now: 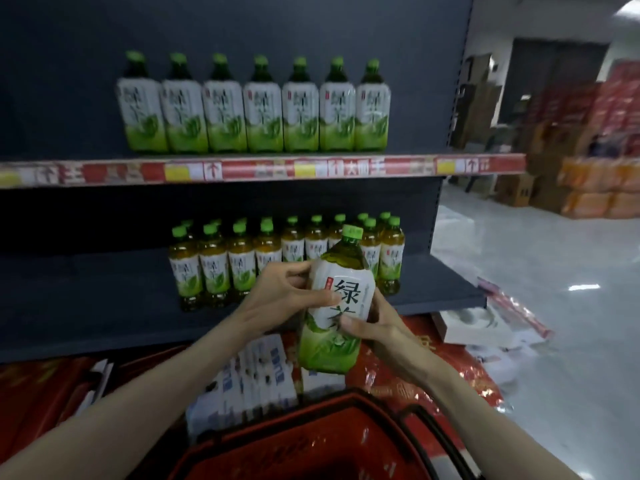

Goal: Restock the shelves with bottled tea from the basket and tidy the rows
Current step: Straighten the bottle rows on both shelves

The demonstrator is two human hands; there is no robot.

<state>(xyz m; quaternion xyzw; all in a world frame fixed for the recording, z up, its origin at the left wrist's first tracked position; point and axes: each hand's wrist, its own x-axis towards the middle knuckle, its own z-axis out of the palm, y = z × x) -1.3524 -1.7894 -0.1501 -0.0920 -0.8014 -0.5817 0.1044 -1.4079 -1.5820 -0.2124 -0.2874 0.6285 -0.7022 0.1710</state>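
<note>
- The large green-tea bottle (346, 296) is held upright in the air, in front of the lower shelf (446, 292) and above the red basket (311, 441). I see a green cap, a white label with dark characters and a green leaf band at the foot.
- The left hand (280, 299) grips its upper label from the left, with the thumb across the front. The right hand (377, 327) wraps the lower body from the right, fingers curled round it.
- Behind it, small tea bottles (242, 268) stand packed close in rows on the lower shelf, with amber liquid above their labels.
- On the upper shelf (259, 169), edged with a red price strip, seven large bottles (256, 112) stand side by side in one row.
- Both shelves are dark grey against a dark back panel.
- Under the lower shelf I make out white-and-blue cartons (256, 379) and red packaging.
- To the right are a pale glossy floor (554, 271) and blurred stacked boxes (588, 199) in orange and red.
</note>
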